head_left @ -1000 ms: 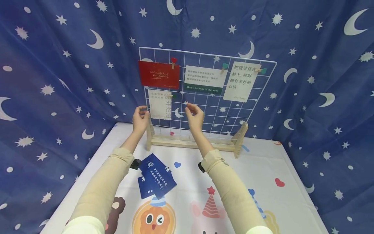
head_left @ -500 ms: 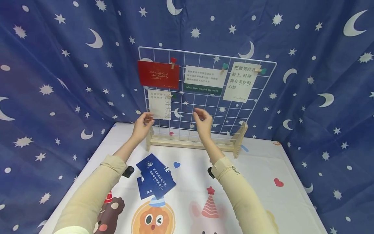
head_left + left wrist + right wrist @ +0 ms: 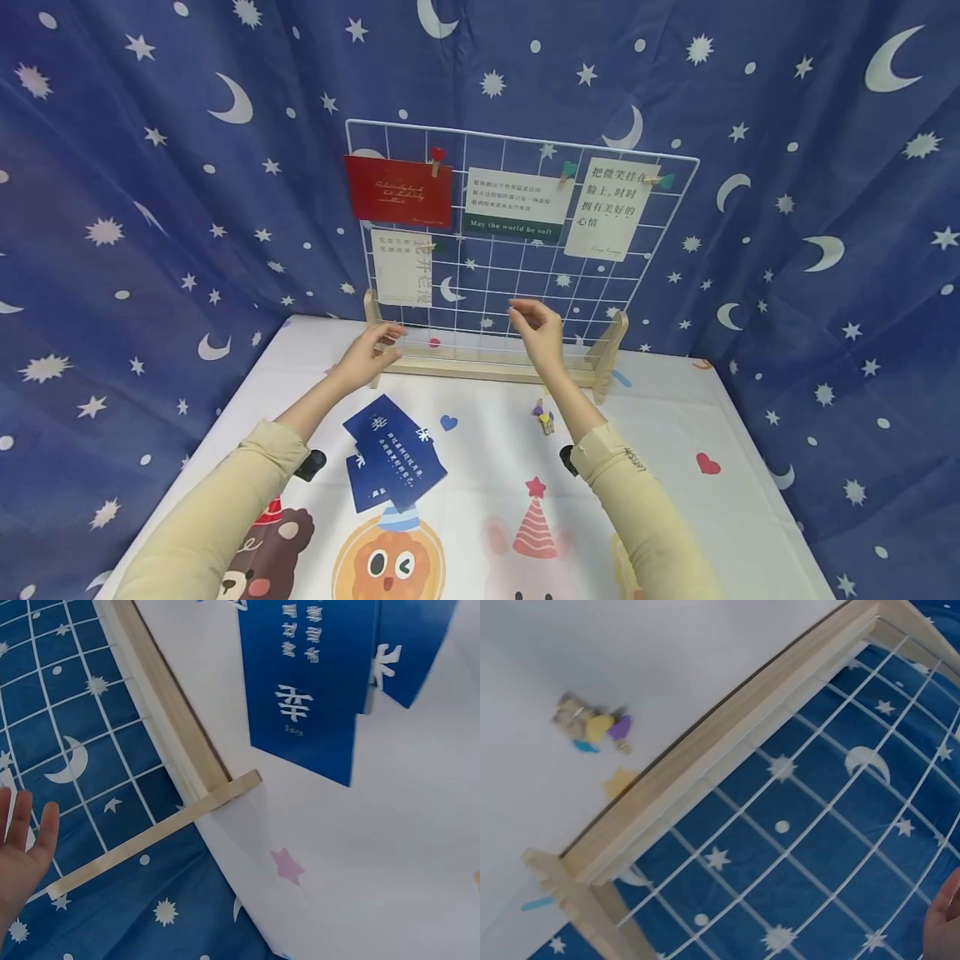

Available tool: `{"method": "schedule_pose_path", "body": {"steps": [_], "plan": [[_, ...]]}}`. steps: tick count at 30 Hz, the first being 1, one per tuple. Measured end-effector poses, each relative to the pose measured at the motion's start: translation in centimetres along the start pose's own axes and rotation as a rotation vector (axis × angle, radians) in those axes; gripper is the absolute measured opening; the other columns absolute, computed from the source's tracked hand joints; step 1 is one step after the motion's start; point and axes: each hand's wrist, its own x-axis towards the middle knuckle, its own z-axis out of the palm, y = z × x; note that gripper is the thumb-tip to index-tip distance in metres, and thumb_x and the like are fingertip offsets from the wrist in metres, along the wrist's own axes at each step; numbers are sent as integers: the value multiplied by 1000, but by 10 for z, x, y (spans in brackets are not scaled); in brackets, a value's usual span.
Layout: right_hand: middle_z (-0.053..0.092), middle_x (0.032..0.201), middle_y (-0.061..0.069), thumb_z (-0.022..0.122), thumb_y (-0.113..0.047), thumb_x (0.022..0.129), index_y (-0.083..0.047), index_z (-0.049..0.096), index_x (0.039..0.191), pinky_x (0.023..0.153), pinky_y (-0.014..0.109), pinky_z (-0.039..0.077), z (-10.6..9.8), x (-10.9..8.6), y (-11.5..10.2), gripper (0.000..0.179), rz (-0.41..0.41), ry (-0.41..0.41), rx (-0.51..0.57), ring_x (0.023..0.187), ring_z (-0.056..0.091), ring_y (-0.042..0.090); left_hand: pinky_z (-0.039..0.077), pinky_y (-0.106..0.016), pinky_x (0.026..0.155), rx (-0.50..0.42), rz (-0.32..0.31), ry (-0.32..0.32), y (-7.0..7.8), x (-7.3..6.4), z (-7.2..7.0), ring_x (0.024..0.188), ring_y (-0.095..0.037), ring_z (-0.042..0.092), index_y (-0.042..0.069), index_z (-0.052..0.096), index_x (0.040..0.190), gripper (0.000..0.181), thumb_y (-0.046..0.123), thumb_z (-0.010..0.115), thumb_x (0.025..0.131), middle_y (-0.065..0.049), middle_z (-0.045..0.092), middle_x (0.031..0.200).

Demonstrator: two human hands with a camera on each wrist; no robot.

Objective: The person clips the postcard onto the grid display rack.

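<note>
A white wire grid [image 3: 487, 267] stands in a wooden base [image 3: 480, 369], with cards held on it by small clothespins. My left hand [image 3: 367, 357] is in front of the grid's lower left corner, fingers loosely bent and holding nothing; the left wrist view shows its fingers [image 3: 45, 836] extended. Just above it hangs a white card [image 3: 401, 267]. My right hand [image 3: 542, 333], also holding nothing, is before the lower right part of the grid, thumb and fingers loosely curved. On the table below it lie several small clothespins [image 3: 545, 419] with coloured hearts, seen again as a clothespin pile [image 3: 592, 727] in the right wrist view.
A red card [image 3: 397, 192], a white and green card [image 3: 517, 202] and a tall white card [image 3: 609, 208] hang along the top. Dark blue cards [image 3: 393, 454] overlap on the white tablecloth [image 3: 660, 483] at left. A blue star-patterned curtain [image 3: 787, 167] surrounds the table.
Both hands have moved down from the small white card, the right one also rightward. The clothespins beside the right arm have come into sight. Cards on the grid stay in place.
</note>
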Motion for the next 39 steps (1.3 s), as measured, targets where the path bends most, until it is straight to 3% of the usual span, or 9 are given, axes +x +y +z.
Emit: {"method": "schedule_pose_path", "body": {"steps": [8, 15, 21, 27, 29, 33, 36, 39], "plan": [[60, 106, 36, 58, 5, 88, 17, 60, 104, 72, 8, 49, -14, -12, 11, 20, 21, -139, -8, 80, 65, 8, 46, -59, 91, 22, 43, -164, -4, -18, 6, 110, -46, 53, -4, 49, 125, 45, 1, 67, 84, -29, 52, 123], [61, 98, 37, 56, 8, 88, 18, 60, 102, 69, 9, 49, -32, -29, 21, 18, 33, -249, -42, 74, 60, 0, 48, -56, 90, 90, 89, -293, -12, -44, 14, 111, -42, 55, 1, 49, 127, 57, 5, 75, 77, -23, 54, 125], [61, 97, 38, 55, 9, 89, 19, 59, 103, 70, 10, 50, -46, -38, 47, 18, 21, -296, -45, 77, 64, 7, 47, -59, 89, 56, 82, -333, -25, -63, 26, 110, -41, 54, 4, 48, 129, 60, 14, 76, 77, -23, 53, 127], [63, 99, 35, 58, 2, 90, 17, 61, 103, 70, 11, 50, -66, -46, 86, 20, 18, -292, -73, 79, 63, -1, 45, -55, 95, 75, 75, -355, -35, -80, 39, 113, -39, 54, 5, 51, 127, 57, 9, 76, 76, -19, 56, 125], [63, 100, 33, 59, 2, 89, 15, 62, 103, 70, 10, 50, -74, -52, 91, 20, 50, -281, -93, 80, 63, 2, 42, -54, 99, 103, 69, -370, -37, -84, 43, 116, -37, 53, 6, 52, 125, 55, 8, 76, 76, -16, 56, 124], [63, 101, 33, 58, 4, 88, 15, 63, 103, 71, 11, 49, -88, -62, 80, 18, 103, -287, -176, 81, 65, 16, 36, -61, 102, 149, 60, -423, -37, -87, 48, 124, -42, 45, 7, 52, 127, 59, 9, 77, 75, -16, 53, 129], [62, 101, 34, 57, 7, 88, 16, 62, 102, 71, 14, 51, -94, -66, 71, 17, 97, -302, -232, 82, 65, 23, 28, -67, 104, 169, 60, -490, -38, -87, 49, 130, -47, 36, 8, 47, 133, 70, 10, 79, 72, -18, 47, 137], [64, 97, 32, 58, 8, 87, 15, 63, 100, 69, 16, 52, -98, -67, 83, 16, 69, -302, -280, 81, 66, 29, 26, -68, 104, 193, 71, -536, -40, -86, 49, 132, -49, 32, 9, 42, 138, 80, 11, 82, 68, -20, 42, 142]]}}
